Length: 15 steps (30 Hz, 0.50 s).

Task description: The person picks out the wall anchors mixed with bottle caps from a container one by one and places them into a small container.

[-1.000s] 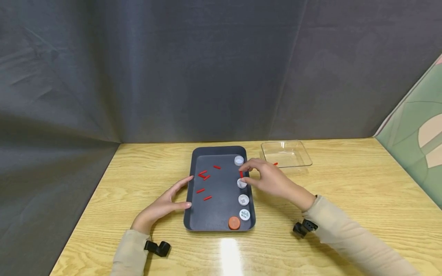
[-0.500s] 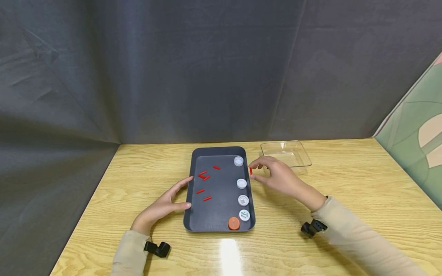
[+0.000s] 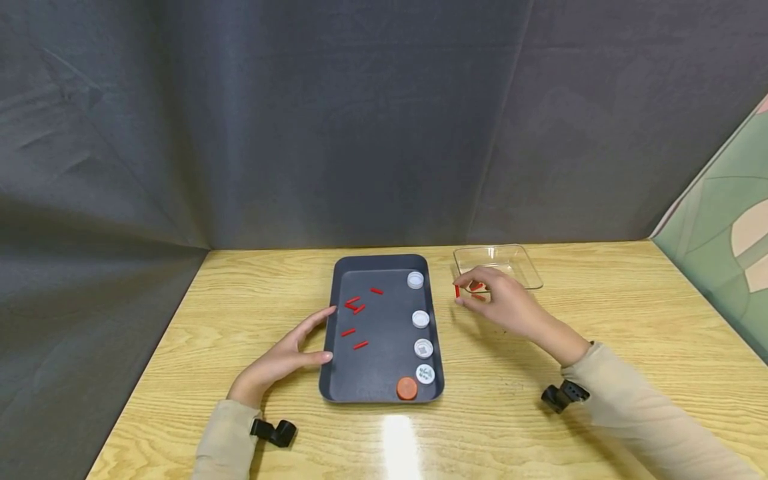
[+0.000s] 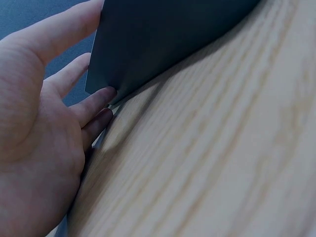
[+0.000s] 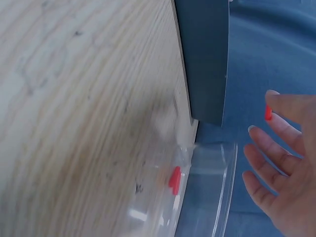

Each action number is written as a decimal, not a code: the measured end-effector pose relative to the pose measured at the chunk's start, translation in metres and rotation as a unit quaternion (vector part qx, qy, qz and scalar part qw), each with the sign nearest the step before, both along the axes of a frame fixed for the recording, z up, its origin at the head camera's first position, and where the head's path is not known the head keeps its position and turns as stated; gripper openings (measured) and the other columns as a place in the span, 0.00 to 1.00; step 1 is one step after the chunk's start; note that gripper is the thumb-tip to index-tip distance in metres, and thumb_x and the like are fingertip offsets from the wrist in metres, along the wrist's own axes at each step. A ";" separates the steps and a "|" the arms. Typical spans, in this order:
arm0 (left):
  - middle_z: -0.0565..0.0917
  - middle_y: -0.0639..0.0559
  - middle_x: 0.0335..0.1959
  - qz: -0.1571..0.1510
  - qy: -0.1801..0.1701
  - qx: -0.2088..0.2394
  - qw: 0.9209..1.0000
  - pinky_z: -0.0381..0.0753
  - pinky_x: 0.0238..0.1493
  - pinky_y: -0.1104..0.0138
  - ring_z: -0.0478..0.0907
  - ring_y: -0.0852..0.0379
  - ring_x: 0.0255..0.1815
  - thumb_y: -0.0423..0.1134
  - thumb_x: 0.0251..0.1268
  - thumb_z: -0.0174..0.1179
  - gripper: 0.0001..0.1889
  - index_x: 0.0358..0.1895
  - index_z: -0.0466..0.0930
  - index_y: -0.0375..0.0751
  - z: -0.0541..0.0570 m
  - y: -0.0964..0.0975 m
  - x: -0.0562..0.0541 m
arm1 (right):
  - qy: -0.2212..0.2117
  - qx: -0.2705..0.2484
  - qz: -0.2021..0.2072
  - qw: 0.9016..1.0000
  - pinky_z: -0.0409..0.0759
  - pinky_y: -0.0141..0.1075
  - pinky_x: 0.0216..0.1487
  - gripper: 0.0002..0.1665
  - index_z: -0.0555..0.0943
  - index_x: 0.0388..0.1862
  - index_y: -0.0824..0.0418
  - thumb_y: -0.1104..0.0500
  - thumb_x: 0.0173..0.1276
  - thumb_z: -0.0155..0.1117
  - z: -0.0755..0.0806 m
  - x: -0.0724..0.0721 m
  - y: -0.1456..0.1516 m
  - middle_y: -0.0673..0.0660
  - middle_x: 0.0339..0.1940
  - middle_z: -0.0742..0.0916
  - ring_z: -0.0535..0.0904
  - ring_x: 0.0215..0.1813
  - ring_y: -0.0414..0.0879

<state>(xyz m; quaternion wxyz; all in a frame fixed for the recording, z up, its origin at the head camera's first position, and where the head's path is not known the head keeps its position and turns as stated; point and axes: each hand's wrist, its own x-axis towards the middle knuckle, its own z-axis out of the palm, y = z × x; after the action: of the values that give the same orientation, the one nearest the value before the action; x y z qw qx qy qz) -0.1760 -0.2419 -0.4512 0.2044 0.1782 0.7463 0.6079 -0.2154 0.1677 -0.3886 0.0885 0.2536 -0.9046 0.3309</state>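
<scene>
Between thumb and forefinger, my right hand [image 3: 501, 300] pinches a short red stick [image 3: 457, 291], held upright near the front left corner of a clear plastic box [image 3: 531, 272]. Other red pieces [image 5: 175, 180] show through the box wall in the right wrist view. My left hand [image 3: 282, 357] rests with spread, straight fingers against the left side of a dark grey tray [image 3: 384, 393]; in the left wrist view its fingertips touch the tray wall [image 4: 143, 44]. Several red sticks [image 3: 361, 345] lie scattered on the left half of the tray.
Down the tray's right side sit white round caps [image 3: 421, 319], one of them with a green print [image 3: 425, 374], and an orange cap [image 3: 407, 388] at the near end. A dark curtain [image 3: 360, 133] hangs behind the wooden table [image 3: 480, 427].
My right hand has carried the red stick rightward from above the tray's caps, past the tray edge, to the clear box. The left hand and tray have stayed put.
</scene>
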 end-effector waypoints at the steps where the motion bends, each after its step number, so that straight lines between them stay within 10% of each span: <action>1: 0.51 0.52 0.80 0.000 0.000 0.000 1.000 0.38 0.73 0.40 0.41 0.49 0.79 0.36 0.65 0.67 0.43 0.79 0.54 0.58 0.000 0.000 0.000 | 0.003 0.001 -0.001 1.000 0.80 0.51 0.47 0.13 0.85 0.45 0.62 0.62 0.62 0.74 0.000 0.000 0.002 0.55 0.44 0.87 0.82 0.46 0.55; 15: 0.51 0.53 0.79 0.008 -0.002 -0.007 1.000 0.40 0.74 0.41 0.42 0.49 0.79 0.36 0.64 0.67 0.43 0.79 0.54 0.59 0.000 0.001 -0.001 | 0.003 0.002 -0.029 1.000 0.77 0.52 0.44 0.14 0.84 0.47 0.62 0.61 0.63 0.73 0.002 -0.003 0.026 0.56 0.47 0.86 0.79 0.46 0.53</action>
<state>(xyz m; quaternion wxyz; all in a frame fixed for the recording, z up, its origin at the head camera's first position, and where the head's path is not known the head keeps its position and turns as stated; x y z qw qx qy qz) -0.1771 -0.2412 -0.4516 0.2021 0.1693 0.7516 0.6047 -0.2188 0.1937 -0.3864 0.1003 0.2286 -0.9120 0.3255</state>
